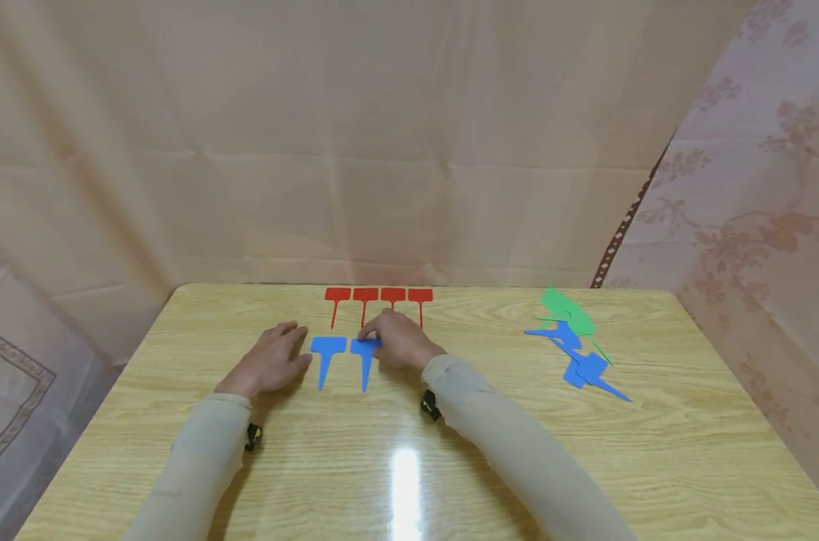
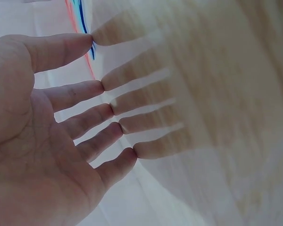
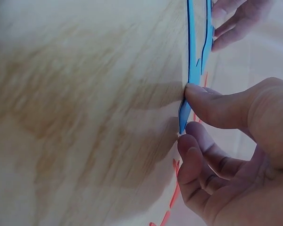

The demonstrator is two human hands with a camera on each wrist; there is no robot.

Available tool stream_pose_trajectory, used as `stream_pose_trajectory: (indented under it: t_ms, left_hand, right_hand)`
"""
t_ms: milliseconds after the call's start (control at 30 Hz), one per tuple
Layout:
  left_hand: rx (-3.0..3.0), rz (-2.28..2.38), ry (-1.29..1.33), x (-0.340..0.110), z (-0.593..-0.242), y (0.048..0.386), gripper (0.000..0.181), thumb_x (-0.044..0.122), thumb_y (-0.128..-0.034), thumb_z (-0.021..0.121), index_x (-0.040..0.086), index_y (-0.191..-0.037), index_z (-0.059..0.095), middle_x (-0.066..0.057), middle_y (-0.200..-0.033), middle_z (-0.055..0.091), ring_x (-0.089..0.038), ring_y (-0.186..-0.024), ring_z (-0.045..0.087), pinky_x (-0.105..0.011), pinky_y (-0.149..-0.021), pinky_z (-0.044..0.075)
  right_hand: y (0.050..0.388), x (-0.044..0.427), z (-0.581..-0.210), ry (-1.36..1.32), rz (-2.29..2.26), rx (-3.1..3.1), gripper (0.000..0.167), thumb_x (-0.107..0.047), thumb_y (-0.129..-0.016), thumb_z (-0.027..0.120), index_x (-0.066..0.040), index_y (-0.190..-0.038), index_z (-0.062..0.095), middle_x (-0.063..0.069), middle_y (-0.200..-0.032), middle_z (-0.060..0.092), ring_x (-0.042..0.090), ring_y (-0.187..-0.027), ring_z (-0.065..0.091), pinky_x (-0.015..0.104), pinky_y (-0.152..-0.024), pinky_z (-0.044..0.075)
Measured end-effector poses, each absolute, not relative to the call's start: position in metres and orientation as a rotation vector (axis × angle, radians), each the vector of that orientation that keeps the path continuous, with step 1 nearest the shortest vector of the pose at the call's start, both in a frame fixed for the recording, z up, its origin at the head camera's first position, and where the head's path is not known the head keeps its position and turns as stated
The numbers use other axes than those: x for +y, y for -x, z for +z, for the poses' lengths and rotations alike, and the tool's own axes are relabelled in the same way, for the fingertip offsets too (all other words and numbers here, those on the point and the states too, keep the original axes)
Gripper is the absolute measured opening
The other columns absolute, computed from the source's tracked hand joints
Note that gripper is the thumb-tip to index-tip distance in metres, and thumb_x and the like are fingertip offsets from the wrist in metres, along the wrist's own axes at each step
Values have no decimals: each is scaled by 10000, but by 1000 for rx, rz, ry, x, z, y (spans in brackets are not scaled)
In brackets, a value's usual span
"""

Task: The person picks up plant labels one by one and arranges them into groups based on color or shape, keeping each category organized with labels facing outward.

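Observation:
My right hand (image 1: 397, 340) is at a blue T-shaped plant label (image 1: 365, 347) lying on the table. In the right wrist view its thumb is on the blue label (image 3: 185, 113), with curled fingers at the label's end, pinching it. Left of it lies another blue plant label (image 1: 328, 346), its stem toward me. Beside that one, my left hand (image 1: 274, 359) rests its fingertips on the tabletop, fingers spread and holding nothing. Behind the blue pair, several red plant labels (image 1: 338, 294) form a row, one partly hidden by the right hand.
At the right of the wooden table (image 1: 301, 481), green plant labels (image 1: 565, 308) overlap in a loose pile with several blue plant labels (image 1: 590, 368). A beige curtain (image 1: 382, 150) hangs behind the table's far edge, and a flowered cloth (image 1: 775, 225) hangs at the right.

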State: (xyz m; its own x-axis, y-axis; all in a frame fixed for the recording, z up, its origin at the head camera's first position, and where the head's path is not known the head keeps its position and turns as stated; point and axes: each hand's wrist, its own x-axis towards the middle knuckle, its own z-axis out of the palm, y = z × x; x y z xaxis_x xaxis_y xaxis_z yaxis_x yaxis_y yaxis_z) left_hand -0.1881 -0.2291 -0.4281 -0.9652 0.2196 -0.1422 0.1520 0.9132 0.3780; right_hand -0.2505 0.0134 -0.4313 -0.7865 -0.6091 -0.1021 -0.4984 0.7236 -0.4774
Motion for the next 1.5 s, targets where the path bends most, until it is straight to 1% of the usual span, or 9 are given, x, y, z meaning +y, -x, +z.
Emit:
stream_pose_trajectory:
  t_ms: [267, 433, 567, 667, 800, 967, 1133, 1267, 1500]
  left_hand:
    - [2899, 566, -298, -228, -427, 189, 561, 215, -1046, 532, -92, -1495, 396, -351, -1554, 302, -544, -1421, 281, -659, -1147, 255]
    - [2911, 621, -347, -224, -423, 186, 535, 232, -1038, 556, -48, -1481, 452, -333, -1533, 359, -528, -1405, 333, -674, -1115, 304]
    - [2897, 651, -414, -220, -420, 183, 560, 295, -1015, 619, -7, -1469, 495, -311, -1525, 387, -518, -1393, 363, -684, -1092, 331]
    - [2866, 644, -428, -221, -419, 180, 635, 353, -984, 678, 12, -1485, 489, -305, -1542, 370, -515, -1403, 352, -682, -1100, 323]
    - [2844, 597, -452, -223, -419, 177, 724, 407, -944, 720, 4, -1494, 476, -321, -1538, 364, -526, -1406, 338, -671, -1112, 313]
    - [2844, 560, -497, -227, -419, 175, 738, 390, -929, 742, -34, -1475, 483, -337, -1524, 369, -542, -1396, 340, -670, -1105, 318]
    - [2839, 575, -488, -227, -420, 174, 744, 366, -925, 755, -48, -1475, 473, -345, -1529, 353, -549, -1398, 325, -678, -1104, 313]
    - [2825, 613, -451, -226, -421, 175, 754, 347, -912, 775, -51, -1475, 469, -353, -1524, 350, -551, -1397, 317, -678, -1110, 305]
    - [2813, 647, -390, -223, -423, 177, 773, 341, -888, 804, -45, -1473, 479, -345, -1522, 358, -549, -1390, 330, -677, -1104, 317]
  right_hand:
    - [247, 24, -424, 910, -677, 2675, 345, -59, -921, 739, -156, -1252, 741, 37, -1129, 677, 196, -1022, 581, 341, -930, 492]
    - [240, 48, -418, 930, -747, 2665, 378, -35, -911, 736, -129, -1277, 720, 86, -1068, 632, 213, -985, 564, 354, -829, 488]
    - [232, 73, -417, 939, -762, 2692, 414, -53, -884, 788, -124, -1284, 711, 98, -1039, 624, 204, -946, 567, 352, -794, 483]
    - [224, 95, -416, 951, -765, 2710, 439, -88, -872, 814, -109, -1294, 698, 97, -1046, 628, 212, -941, 577, 365, -804, 478]
    - [213, 131, -417, 954, -788, 2730, 447, -113, -879, 810, -68, -1304, 679, 103, -1047, 622, 247, -933, 589, 373, -782, 477]
    - [204, 180, -422, 910, -825, 2777, 456, -100, -883, 801, -33, -1312, 660, 110, -1042, 624, 267, -909, 608, 363, -745, 495]
    - [200, 227, -421, 769, -825, 2872, 475, -93, -880, 798, -16, -1321, 639, 156, -1074, 620, 321, -933, 631, 440, -749, 534]
    - [201, 259, -415, 566, -745, 2948, 521, -172, -881, 809, 38, -1318, 621, 238, -1113, 646, 396, -990, 619, 503, -756, 535]
    - [201, 303, -413, 159, -473, 2932, 826, -426, -839, 822, 167, -1333, 528, 340, -1142, 575, 532, -1027, 539, 552, -725, 487]
